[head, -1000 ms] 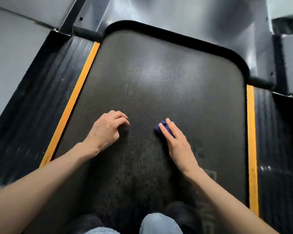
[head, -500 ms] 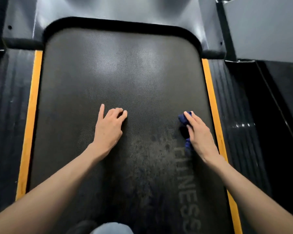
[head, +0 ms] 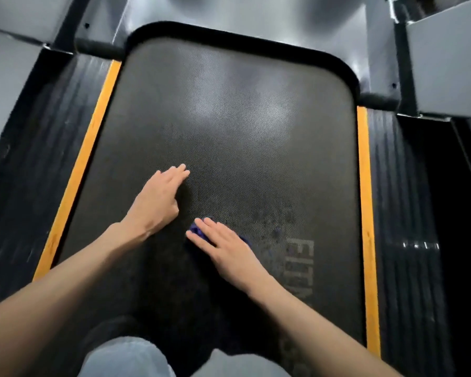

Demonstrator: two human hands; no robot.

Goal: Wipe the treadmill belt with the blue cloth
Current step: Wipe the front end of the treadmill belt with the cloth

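Observation:
The dark textured treadmill belt (head: 237, 126) fills the middle of the head view. My right hand (head: 223, 243) lies flat on the belt and presses the blue cloth (head: 195, 229) under its palm and fingers; only small blue edges show at the fingertips and beside the hand. My left hand (head: 158, 200) rests on the belt just to the upper left of it, fingers extended and together, holding nothing. The two hands are close but apart.
Orange stripes (head: 90, 148) (head: 365, 213) and ribbed black side rails (head: 400, 213) border the belt. A grey motor cover (head: 256, 14) closes the far end. Faded white lettering (head: 301, 268) and dusty speckles lie right of my right hand. My knees (head: 125, 357) are at the bottom edge.
My right hand has slid the cloth leftward from near the right orange stripe to the belt's middle, close to my left hand. The left hand's fingers have stretched out.

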